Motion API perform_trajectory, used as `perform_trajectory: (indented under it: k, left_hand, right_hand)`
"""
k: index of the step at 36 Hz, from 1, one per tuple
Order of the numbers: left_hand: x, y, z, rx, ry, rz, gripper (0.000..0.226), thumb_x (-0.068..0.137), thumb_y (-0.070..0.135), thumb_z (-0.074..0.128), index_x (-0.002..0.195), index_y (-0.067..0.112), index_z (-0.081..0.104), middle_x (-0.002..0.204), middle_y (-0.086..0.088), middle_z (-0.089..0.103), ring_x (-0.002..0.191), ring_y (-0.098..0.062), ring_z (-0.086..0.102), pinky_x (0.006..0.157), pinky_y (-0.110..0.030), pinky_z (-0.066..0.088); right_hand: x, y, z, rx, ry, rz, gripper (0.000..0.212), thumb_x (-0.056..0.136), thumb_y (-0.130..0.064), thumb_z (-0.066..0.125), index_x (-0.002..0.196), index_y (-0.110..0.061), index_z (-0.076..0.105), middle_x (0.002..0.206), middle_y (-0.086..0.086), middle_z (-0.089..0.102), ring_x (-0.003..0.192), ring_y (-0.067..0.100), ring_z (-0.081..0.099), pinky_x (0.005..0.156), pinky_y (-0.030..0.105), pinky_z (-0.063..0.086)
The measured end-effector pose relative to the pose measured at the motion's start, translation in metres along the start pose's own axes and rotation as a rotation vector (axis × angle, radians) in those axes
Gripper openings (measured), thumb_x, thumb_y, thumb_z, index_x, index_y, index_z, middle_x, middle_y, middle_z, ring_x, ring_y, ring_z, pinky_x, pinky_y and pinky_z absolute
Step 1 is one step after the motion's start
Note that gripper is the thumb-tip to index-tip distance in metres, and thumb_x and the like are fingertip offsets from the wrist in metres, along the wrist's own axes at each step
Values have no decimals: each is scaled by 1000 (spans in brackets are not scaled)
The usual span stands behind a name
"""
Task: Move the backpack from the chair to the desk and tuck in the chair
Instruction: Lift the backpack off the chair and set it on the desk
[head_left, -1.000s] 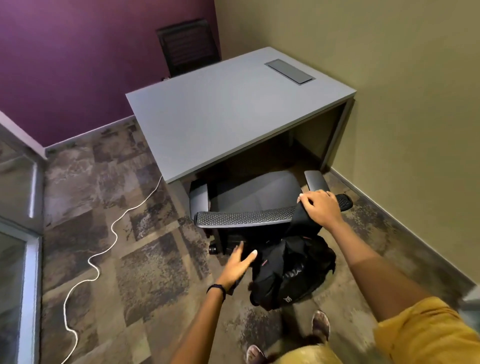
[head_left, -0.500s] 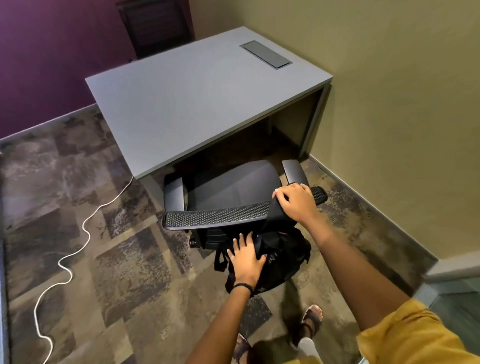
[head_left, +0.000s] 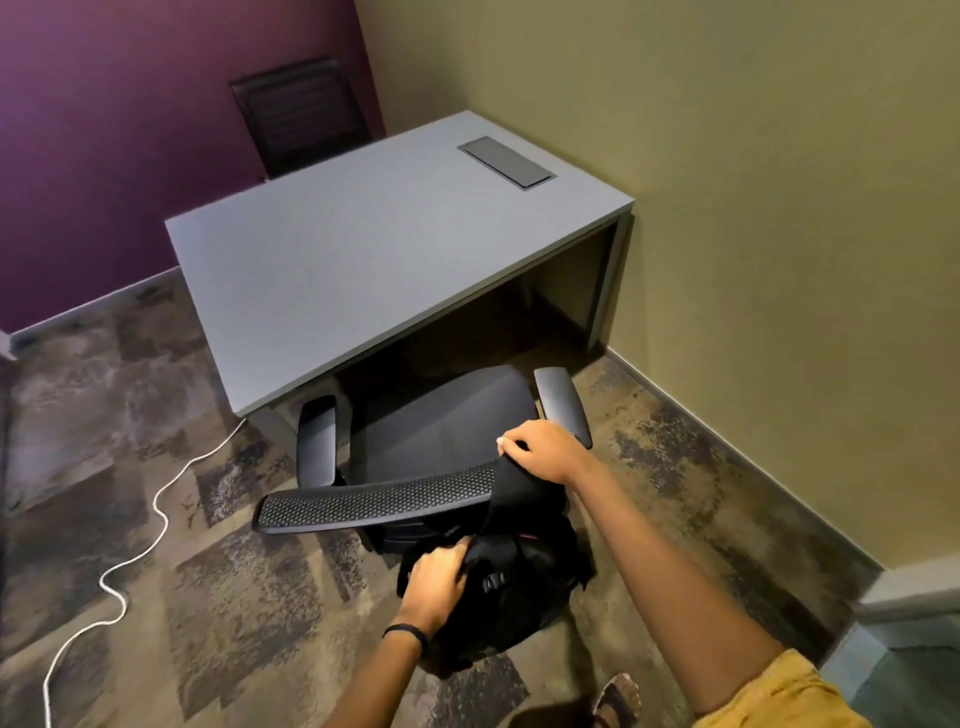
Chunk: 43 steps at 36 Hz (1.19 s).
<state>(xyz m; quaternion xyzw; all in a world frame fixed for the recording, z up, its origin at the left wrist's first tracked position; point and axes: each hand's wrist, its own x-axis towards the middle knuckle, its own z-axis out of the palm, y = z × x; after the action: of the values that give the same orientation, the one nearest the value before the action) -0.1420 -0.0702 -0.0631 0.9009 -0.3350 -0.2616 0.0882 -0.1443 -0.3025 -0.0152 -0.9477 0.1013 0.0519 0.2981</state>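
A black backpack (head_left: 511, 587) hangs by a strap behind the backrest of a black office chair (head_left: 426, 431). My right hand (head_left: 540, 449) is closed on the strap where it loops over the top right end of the mesh backrest. My left hand (head_left: 436, 579) grips the top of the backpack lower down. The chair stands in front of the grey desk (head_left: 363, 260), its seat partly under the near edge. The lower part of the backpack is hidden by my left forearm.
A grey cable hatch (head_left: 506, 162) is set in the desk's far right. A second dark chair (head_left: 301, 117) stands behind the desk at the purple wall. A white cable (head_left: 156, 514) snakes over the carpet at left. The olive wall runs close on the right.
My left hand went from reaching open to resting on the backpack, and now grips its top. My right hand stays on the strap at the backrest. The camera view shifted.
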Motion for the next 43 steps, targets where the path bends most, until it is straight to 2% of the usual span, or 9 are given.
perform_trajectory:
  k: [6, 11, 14, 17, 20, 25, 29, 34, 43]
  left_hand:
    - [26, 58, -8, 17, 16, 21, 49, 92, 21, 47, 140, 18, 38, 129, -12, 60, 118, -32, 55, 95, -38, 42]
    - [50, 109, -7, 14, 15, 39, 48, 91, 19, 47, 139, 15, 40, 130, -13, 59, 121, -31, 52, 99, -36, 38]
    - [63, 139, 1, 7, -13, 41, 43, 91, 21, 46, 134, 17, 45, 126, -13, 60, 119, -30, 52, 100, -35, 36]
    - [75, 165, 10, -4, -53, 72, 30, 89, 22, 47, 119, 19, 54, 116, -12, 66, 111, -31, 57, 93, -36, 41]
    - [91, 194, 16, -1, -87, 107, 29, 86, 19, 49, 114, 19, 57, 112, -13, 68, 107, -35, 60, 88, -39, 47]
    - [125, 252, 11, 22, -92, 213, 36, 86, 13, 50, 121, 17, 57, 116, -15, 67, 109, -37, 58, 89, -42, 46]
    - [157, 296, 5, 22, -105, 311, 35, 86, 11, 49, 119, 16, 59, 112, -15, 69, 105, -37, 60, 86, -45, 49]
    - [198, 343, -10, 4, -57, 424, 32, 86, 11, 49, 116, 16, 60, 109, -15, 70, 101, -38, 61, 81, -45, 49]
    - [302, 399, -81, -96, 132, 512, 28, 86, 14, 51, 112, 11, 61, 107, -16, 71, 99, -37, 62, 84, -44, 50]
  right_hand:
    - [0, 29, -41, -25, -59, 21, 39, 96, -35, 38, 75, -13, 63, 85, 8, 70, 79, 24, 60, 71, 40, 47]
    - [-8, 77, -69, -45, -65, 63, 43, 96, -35, 40, 67, -8, 58, 72, 14, 64, 69, 29, 56, 65, 41, 44]
    - [-30, 118, -79, 103, -19, 113, 46, 96, -40, 41, 65, -13, 63, 74, 12, 69, 71, 27, 62, 69, 39, 46]
    - [-67, 157, -78, 250, -15, 186, 46, 89, -54, 46, 101, -17, 70, 105, 5, 72, 96, 19, 64, 85, 37, 49]
    - [-107, 203, -65, 161, -186, 243, 75, 76, -73, 45, 137, -30, 41, 142, -3, 47, 129, 16, 44, 106, 40, 38]
    - [-161, 251, -48, 160, -269, 290, 103, 68, -73, 57, 147, -31, 6, 157, -1, 19, 141, 18, 23, 115, 40, 25]
    - [-170, 277, -51, 242, -105, 372, 100, 78, -43, 69, 147, -31, -3, 157, 3, 14, 143, 20, 19, 117, 39, 23]
    - [-153, 304, -88, 281, 241, 482, 77, 82, 1, 57, 145, -30, 24, 143, 8, 45, 129, 26, 45, 104, 42, 43]
    - [-62, 346, -203, 98, 541, 467, 62, 81, 5, 55, 134, -25, 48, 131, 11, 59, 118, 29, 57, 93, 40, 48]
